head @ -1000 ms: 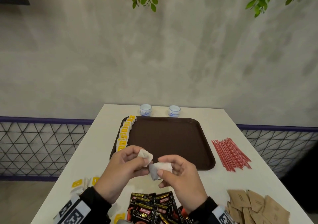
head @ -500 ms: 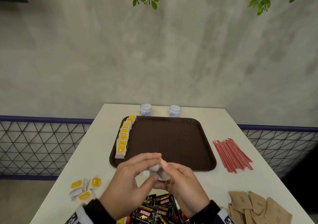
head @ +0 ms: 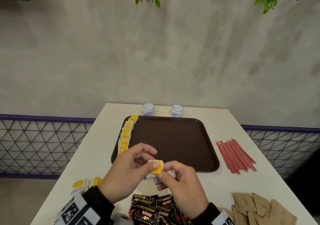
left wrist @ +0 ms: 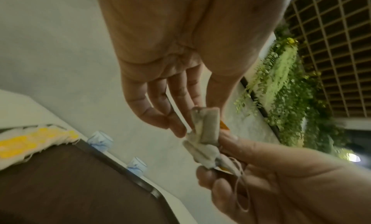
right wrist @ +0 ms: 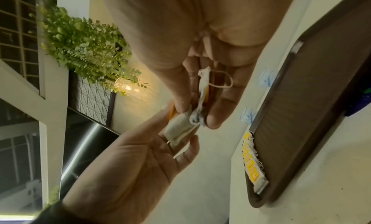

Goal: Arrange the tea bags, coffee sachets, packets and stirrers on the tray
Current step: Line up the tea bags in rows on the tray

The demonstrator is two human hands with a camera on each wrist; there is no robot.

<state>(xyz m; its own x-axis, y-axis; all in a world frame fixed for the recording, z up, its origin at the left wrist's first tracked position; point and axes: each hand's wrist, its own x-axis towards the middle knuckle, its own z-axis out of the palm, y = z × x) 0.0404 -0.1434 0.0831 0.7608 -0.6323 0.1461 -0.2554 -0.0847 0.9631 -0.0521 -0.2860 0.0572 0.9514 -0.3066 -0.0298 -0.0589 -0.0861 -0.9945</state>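
Both hands, left hand (head: 127, 171) and right hand (head: 180, 179), pinch a tea bag (head: 155, 167) in their fingers, seemingly two bags, above the counter (head: 225, 178) just before the tray (head: 173, 138).

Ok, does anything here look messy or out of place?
Slightly. The tea bag pinched between the left hand and right hand looks crumpled, with its string hanging in a loose loop. The row of tea bags on the tray lies neatly along its left edge. Nothing looks spilled.
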